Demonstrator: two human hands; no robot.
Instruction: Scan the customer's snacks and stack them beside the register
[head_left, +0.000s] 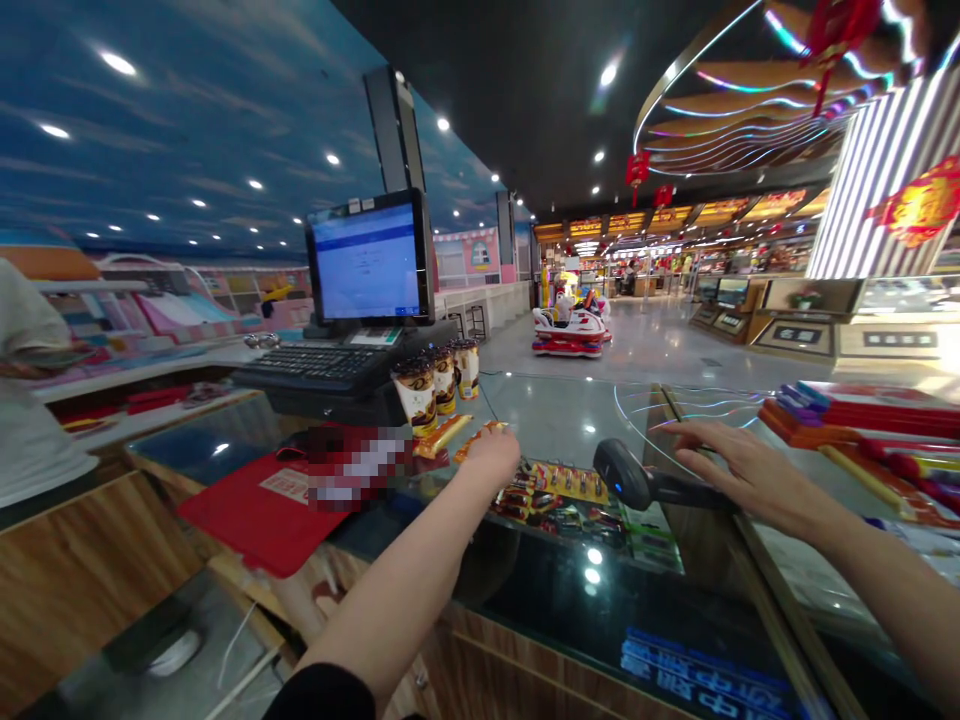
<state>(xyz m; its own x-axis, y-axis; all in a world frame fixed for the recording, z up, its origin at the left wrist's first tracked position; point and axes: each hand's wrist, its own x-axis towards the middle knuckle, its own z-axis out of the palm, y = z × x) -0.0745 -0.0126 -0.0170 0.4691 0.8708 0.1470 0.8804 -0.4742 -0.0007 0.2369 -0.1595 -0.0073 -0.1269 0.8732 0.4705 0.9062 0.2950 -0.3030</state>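
Note:
My left hand (496, 458) reaches over the glass counter with its fingers closed on a small orange-yellow snack packet (471, 440). Most of that packet is hidden by the hand. Just left of it lies a second orange-yellow packet (444, 436), in front of three lidded paper cups (416, 392) with brown and yellow print. Over the handle end of a black barcode scanner (626, 475) is my right hand (739, 468), fingers apart and nothing held. Whether it touches the handle I cannot tell.
A cash register monitor (367, 260) and keyboard (326, 365) stand left of the cups. A red mat (277, 520) lies nearer. Carded goods (574, 482) sit mid-counter, and colourful packages (862, 420) are at right. Another person's sleeve (30, 310) shows at far left.

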